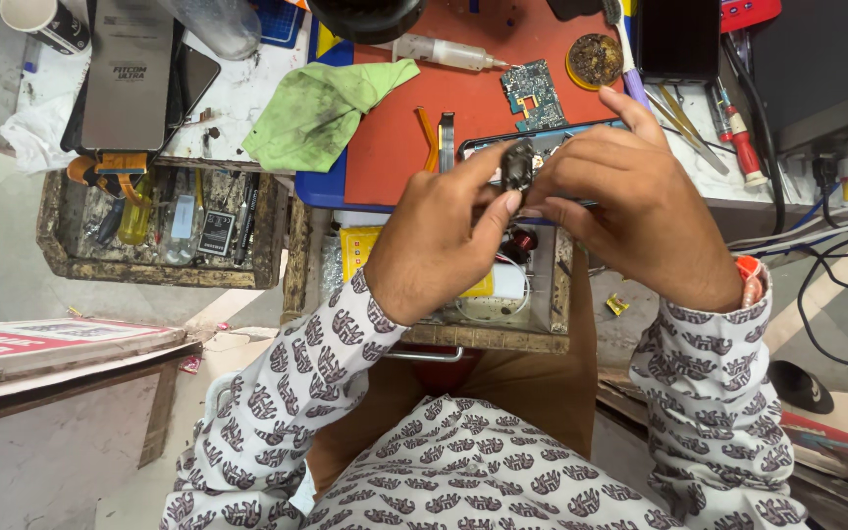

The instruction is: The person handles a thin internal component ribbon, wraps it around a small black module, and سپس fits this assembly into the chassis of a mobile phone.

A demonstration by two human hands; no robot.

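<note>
Dark and small, a metal part [516, 165] sits pinched between both hands: the left hand [444, 240] grips it with thumb and forefinger, the right hand [635, 211] closes narrow fingertips on its other side. Just beyond them lies an opened phone [542, 142] on the red mat [404, 128]; a green cloth [321, 113] lies left.

Pale concrete floor [12, 216] beneath a cluttered wooden workbench [291, 257].

- The small part [517, 165] pinched between the left hand [444, 240] and right hand [640, 211] looks like dark, dull metal.
- The mat [463, 108] is matt red, rubbery.
- The rag [321, 108] is green cloth, smudged.
- The circuit board [534, 93] is glossy.
- The drawers [164, 270] are rough, worn wood.
- The syringe [444, 51] is clear plastic.
- The sleeves [296, 373] are printed cloth.
</note>
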